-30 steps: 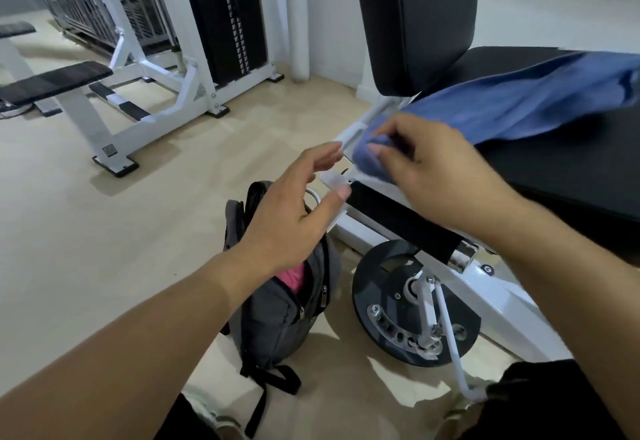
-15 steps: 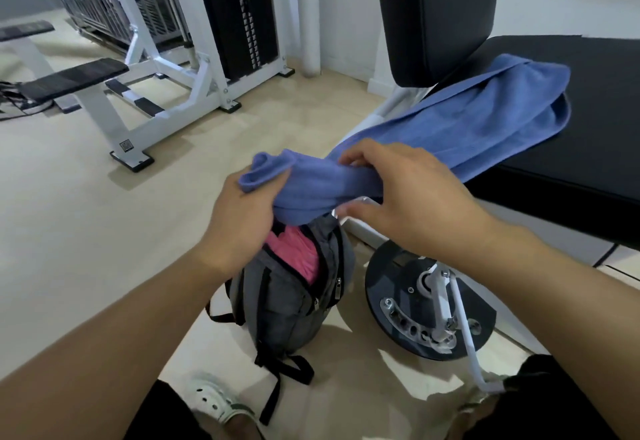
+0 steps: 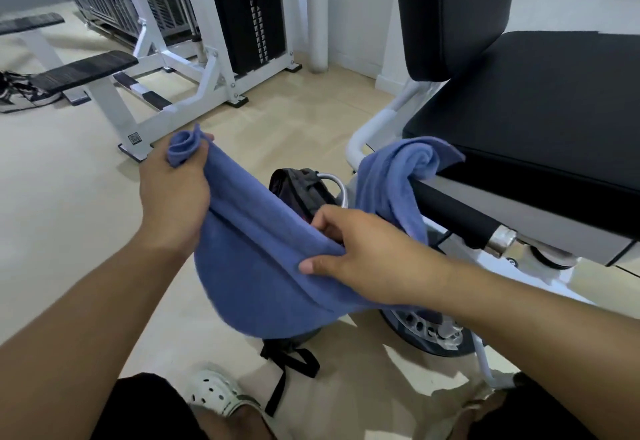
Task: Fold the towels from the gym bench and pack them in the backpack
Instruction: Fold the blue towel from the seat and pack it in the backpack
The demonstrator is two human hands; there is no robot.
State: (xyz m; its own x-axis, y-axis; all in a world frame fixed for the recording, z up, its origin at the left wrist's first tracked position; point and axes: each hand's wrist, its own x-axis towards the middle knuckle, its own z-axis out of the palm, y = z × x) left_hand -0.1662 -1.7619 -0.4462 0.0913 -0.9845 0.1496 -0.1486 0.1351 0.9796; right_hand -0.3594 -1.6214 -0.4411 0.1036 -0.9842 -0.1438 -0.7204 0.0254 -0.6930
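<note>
We are looking down through the head camera, and we are holding a blue towel (image 3: 263, 266) with both hands. Our left hand (image 3: 173, 193), at about ten o'clock from the middle of the view, is squeezing one bunched corner of the towel, with the fingers curled tight around it and a small roll of cloth sticking out on top. Our right hand (image 3: 367, 256), at about four o'clock from the middle, is pinching the towel's top edge between the thumb and the fingers. The towel is sagging in a big loop between the two hands. Its far end is lying over the front corner of the black gym bench (image 3: 540, 117), at about two o'clock, where it is touching the seat pad and hanging down past a black padded roller (image 3: 457, 214). The dark backpack (image 3: 298, 190) is standing on the pale floor (image 3: 62, 197) just behind the hanging towel, near the middle, and the towel is hiding most of it. Its black straps are showing below the towel at six o'clock. A white clog (image 3: 214, 394) is peeking out at seven o'clock. A white weight machine (image 3: 194, 58) is standing well apart at eleven o'clock.
</note>
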